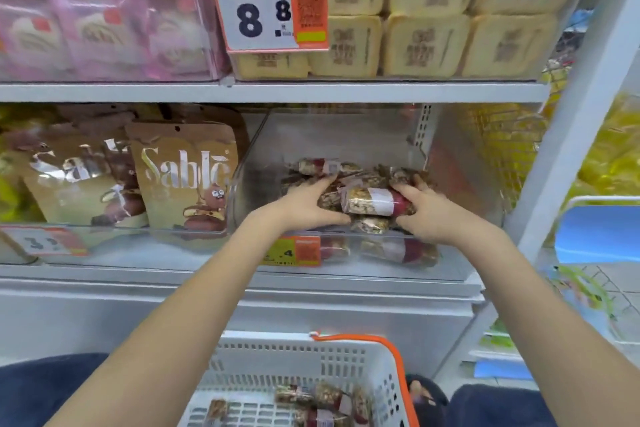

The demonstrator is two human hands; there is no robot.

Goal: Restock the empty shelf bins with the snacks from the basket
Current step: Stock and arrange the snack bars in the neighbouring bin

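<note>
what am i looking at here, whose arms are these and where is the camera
There is no machine here. A person wears a wide-angle camera on the head, so you see their own two bare arms reaching forward in a shop.

The left hand and the right hand together clasp a bundle of wrapped snack bars inside a clear plastic shelf bin, which already holds a few bars.

Below, near the person's knees, a white basket with an orange handle holds more of the same bars.

Beside the bin stand brown Sable pouches. On the shelf above lie pink packs, yellow packs and a price tag.
</note>
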